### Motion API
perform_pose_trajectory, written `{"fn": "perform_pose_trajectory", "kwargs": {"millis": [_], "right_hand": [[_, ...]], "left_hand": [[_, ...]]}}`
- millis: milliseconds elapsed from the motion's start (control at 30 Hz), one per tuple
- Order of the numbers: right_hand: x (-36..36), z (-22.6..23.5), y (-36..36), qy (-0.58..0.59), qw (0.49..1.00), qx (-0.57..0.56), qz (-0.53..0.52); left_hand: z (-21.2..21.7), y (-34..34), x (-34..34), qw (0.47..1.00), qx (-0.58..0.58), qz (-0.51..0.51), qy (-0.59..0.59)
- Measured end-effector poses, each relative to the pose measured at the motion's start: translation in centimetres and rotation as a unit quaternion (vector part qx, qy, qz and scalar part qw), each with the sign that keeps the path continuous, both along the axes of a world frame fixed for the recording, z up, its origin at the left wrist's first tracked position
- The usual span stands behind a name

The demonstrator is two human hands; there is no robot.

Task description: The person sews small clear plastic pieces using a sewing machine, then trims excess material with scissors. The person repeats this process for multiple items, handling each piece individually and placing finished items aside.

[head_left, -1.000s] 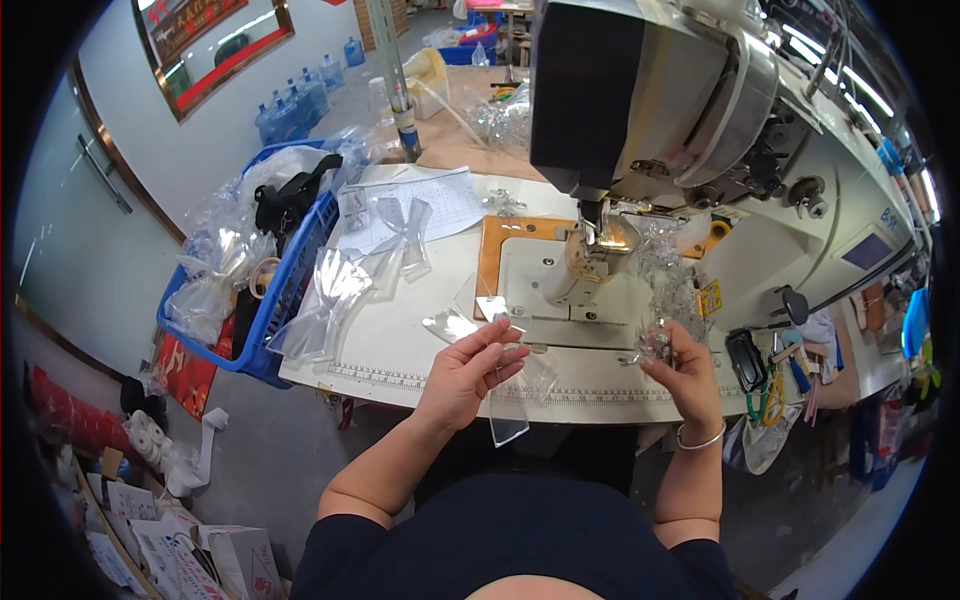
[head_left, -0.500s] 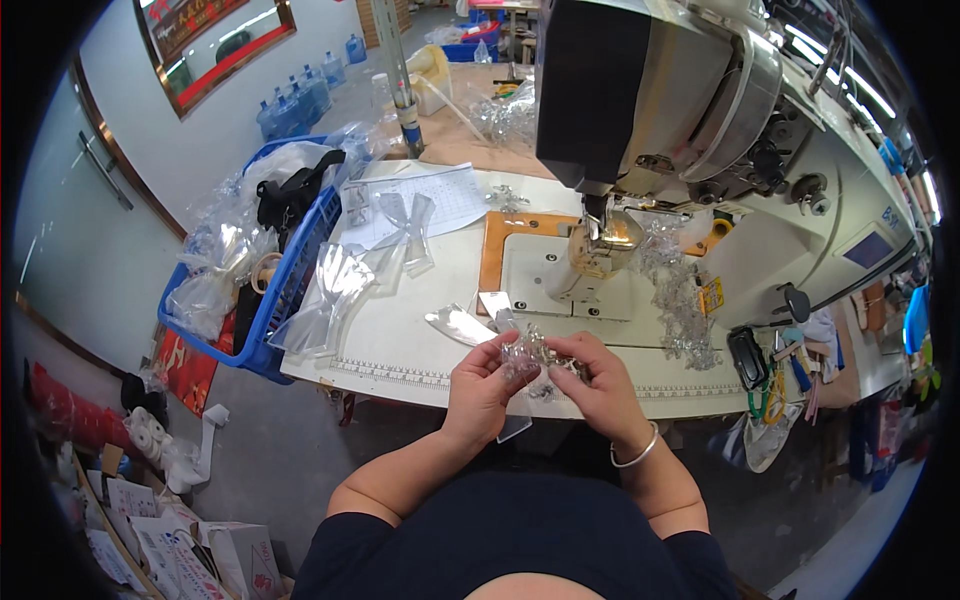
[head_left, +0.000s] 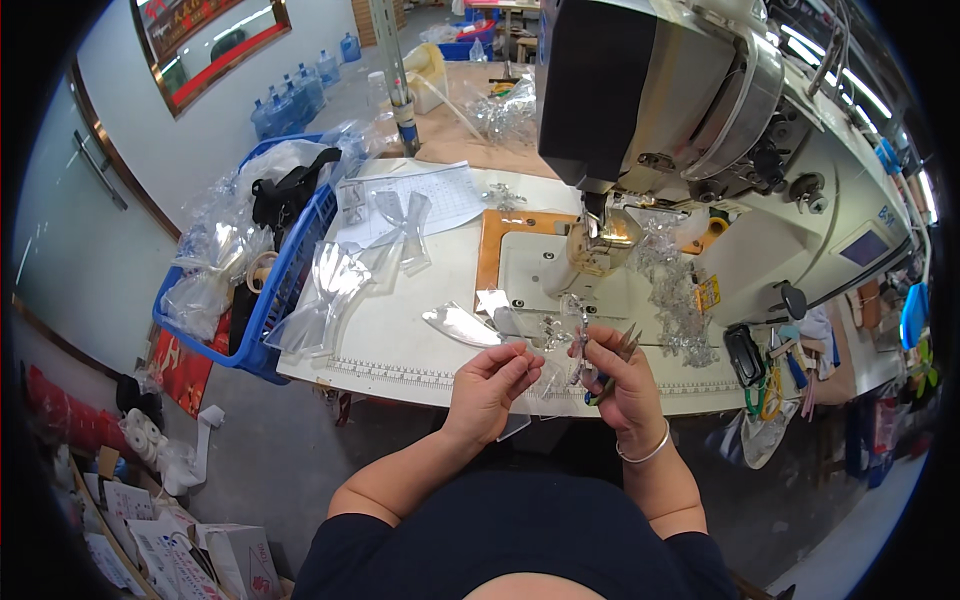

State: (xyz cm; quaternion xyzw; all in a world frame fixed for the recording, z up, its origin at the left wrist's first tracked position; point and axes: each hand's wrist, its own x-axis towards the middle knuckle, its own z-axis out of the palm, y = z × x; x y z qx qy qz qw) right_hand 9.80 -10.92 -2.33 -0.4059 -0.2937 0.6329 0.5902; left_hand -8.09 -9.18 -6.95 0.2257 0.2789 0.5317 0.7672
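My left hand [head_left: 490,385] pinches the edge of a clear plastic piece [head_left: 535,385] at the front edge of the white sewing table [head_left: 400,340]. My right hand [head_left: 622,372] holds small thread snips, their tips up near the same clear piece. Both hands sit close together just in front of the sewing machine's [head_left: 680,110] needle area [head_left: 598,240]. A pointed clear plastic piece [head_left: 460,325] lies on the table just beyond my left hand.
A blue basket [head_left: 265,290] with clear bags and a black strap hangs at the table's left. Clear plastic bows [head_left: 395,225] lie on a paper sheet at the back. A heap of clear pieces [head_left: 675,290] lies right of the needle. Boxes stand on the floor, lower left.
My right hand came in from the right to meet the left hand over the clear piece, then both shifted slightly right; the snips now point up at the piece.
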Motion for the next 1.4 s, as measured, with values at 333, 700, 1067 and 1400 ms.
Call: {"fn": "perform_pose_trajectory", "kwargs": {"millis": [333, 700, 1067, 1400], "right_hand": [[-0.1, -0.2, 0.0, -0.031, 0.999, 0.015, 0.003], [-2.5, 0.1, -0.8, -0.444, 0.856, 0.254, -0.076], [-2.6, 0.0, -0.9, -0.435, 0.837, 0.312, -0.115], [-2.5, -1.1, -0.1, -0.475, 0.799, 0.339, -0.146]], "left_hand": [[-0.1, -0.1, -0.1, 1.000, 0.017, -0.007, 0.010], [-0.4, -0.6, 0.0, 0.995, 0.073, -0.061, -0.001], [-0.5, -0.8, 0.1, 0.995, 0.088, -0.048, -0.010], [-0.7, -0.9, 0.5, 0.995, 0.082, -0.057, -0.003]]}}
